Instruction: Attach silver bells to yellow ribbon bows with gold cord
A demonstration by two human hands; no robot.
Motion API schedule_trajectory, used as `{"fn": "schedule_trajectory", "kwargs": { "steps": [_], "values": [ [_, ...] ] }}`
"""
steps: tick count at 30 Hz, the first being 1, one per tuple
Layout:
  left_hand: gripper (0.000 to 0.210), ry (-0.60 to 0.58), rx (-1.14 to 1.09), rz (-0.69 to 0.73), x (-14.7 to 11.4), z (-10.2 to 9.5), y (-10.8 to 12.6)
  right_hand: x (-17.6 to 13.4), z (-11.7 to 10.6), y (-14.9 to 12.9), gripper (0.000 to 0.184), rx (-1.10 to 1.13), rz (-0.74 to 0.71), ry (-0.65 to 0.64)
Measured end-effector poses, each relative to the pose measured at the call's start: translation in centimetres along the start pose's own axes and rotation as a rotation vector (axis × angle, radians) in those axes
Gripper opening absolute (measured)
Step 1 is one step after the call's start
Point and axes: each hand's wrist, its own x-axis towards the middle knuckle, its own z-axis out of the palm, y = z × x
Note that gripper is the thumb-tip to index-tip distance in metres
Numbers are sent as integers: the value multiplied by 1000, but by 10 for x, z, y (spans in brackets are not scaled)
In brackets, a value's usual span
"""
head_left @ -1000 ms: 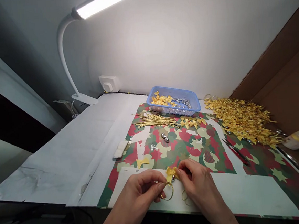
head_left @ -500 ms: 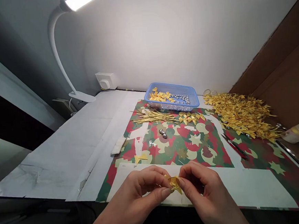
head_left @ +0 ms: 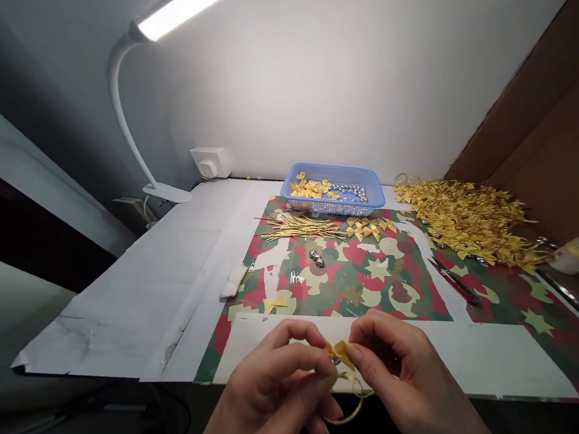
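Observation:
Low in front of me, my right hand (head_left: 407,375) pinches the right side of a yellow ribbon bow (head_left: 345,353) between thumb and forefinger. My left hand (head_left: 278,392) is at the bow's left, closed on a gold cord (head_left: 354,414) whose loop hangs below the bow. A small silver bell (head_left: 335,360) shows at the bow's middle, partly behind the left fingers. Beyond the hands lie a few loose silver bells (head_left: 317,259) and a yellow ribbon piece (head_left: 275,303).
A blue basket (head_left: 339,206) holds more bows and bells at the back. Before it lie cut gold cords (head_left: 298,228) and a row of bows (head_left: 370,227). At right are a heap of finished-looking bows (head_left: 470,223) and dark scissors (head_left: 453,281). A lamp (head_left: 119,103) stands left.
The cord loop, earlier up around the bow between my fingertips, now hangs below it. My left hand has turned and drawn lower; the right still pinches. The view has shifted slightly.

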Motion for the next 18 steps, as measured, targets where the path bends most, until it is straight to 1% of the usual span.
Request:
{"fn": "schedule_trajectory", "kwargs": {
  "steps": [2, 5, 7, 9, 12, 15, 18],
  "values": [
    [16, 38, 29, -6, 2, 3, -1, -3, -1, -5, 21, 4, -1, -17],
    [14, 36, 13, -44, 5, 3, -2, -7, -3, -11, 20, 17, 26, -7],
    [13, 14, -12, -71, 6, 2, -2, -9, -4, -13, 20, 27, 36, -3],
    [13, -44, -5, -76, 7, -1, -3, -9, -4, -14, 19, 42, 41, 1],
    [14, -120, 60, -40, 9, -5, -6, -9, -4, -12, 19, 66, 48, -5],
    [16, -131, 119, 2, 10, -6, -8, -9, -2, -7, 20, 78, 46, -7],
    [18, -121, 126, 13, 11, -4, -6, -9, -3, -2, 24, 89, -9, 26]
  ]
}}
